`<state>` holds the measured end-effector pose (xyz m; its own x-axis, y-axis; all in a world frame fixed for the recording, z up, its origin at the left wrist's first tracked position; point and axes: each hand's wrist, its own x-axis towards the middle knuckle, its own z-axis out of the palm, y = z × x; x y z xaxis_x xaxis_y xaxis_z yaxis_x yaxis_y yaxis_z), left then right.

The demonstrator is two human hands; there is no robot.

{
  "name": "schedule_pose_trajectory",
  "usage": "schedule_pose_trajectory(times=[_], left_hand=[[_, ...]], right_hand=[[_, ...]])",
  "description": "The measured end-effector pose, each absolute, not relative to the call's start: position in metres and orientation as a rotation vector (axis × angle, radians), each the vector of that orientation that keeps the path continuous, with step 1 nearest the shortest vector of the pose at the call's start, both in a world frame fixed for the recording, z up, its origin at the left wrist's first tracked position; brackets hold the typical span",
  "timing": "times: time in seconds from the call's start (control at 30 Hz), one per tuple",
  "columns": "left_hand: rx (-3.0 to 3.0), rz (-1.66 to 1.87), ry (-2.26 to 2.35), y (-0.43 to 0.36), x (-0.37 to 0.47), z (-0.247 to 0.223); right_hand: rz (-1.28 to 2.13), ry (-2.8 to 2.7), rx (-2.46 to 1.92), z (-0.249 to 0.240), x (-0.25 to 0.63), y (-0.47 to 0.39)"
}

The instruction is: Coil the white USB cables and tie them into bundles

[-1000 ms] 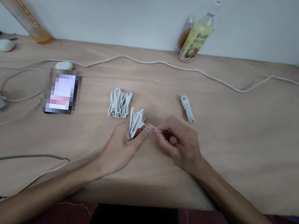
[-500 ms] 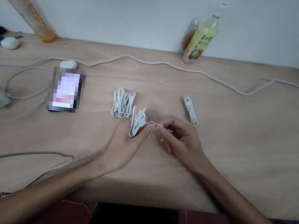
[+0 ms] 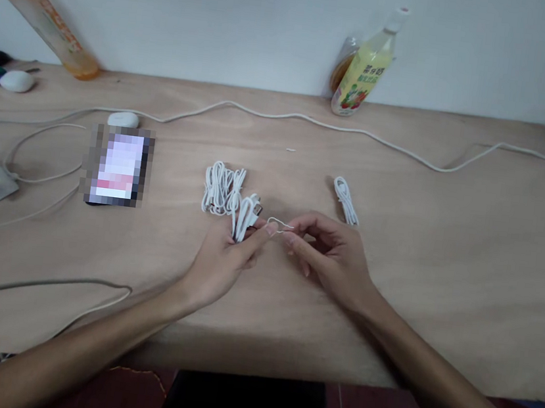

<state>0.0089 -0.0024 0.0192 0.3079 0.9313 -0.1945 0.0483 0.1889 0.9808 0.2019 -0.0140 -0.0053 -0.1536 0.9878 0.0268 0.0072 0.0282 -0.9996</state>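
Note:
My left hand (image 3: 226, 258) is closed around a folded white cable (image 3: 245, 219), whose metal plug shows at the top right of the fold. Between the fingertips of both hands runs a thin white tie (image 3: 280, 222), bent into a loop. My right hand (image 3: 333, 254) pinches its right end between thumb and forefinger. Just behind my left hand lie bundled white cables (image 3: 221, 188) on the wooden table (image 3: 445, 252). Another single coiled white cable (image 3: 346, 201) rests behind my right hand.
A pixelated phone (image 3: 120, 169) and a white case (image 3: 123, 119) lie at the left. A long white cord (image 3: 303, 118) crosses the table's back. A yellow-labelled bottle (image 3: 362, 76) and an orange bottle (image 3: 51, 18) stand by the wall.
The folded cable in my left hand has tilted and shifted slightly left, with its plug now clearer. My right hand keeps its pinch, and the tie's loop has moved a little left.

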Motion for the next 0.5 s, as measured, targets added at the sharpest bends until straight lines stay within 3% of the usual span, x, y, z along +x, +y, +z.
schedule_pose_trajectory(times=[0.5], left_hand=[[1.378, 0.844, 1.126, -0.0072, 0.0080, 0.0149]], right_hand=[[1.189, -1.360, -1.136, -0.0056, 0.2036, -0.0129]])
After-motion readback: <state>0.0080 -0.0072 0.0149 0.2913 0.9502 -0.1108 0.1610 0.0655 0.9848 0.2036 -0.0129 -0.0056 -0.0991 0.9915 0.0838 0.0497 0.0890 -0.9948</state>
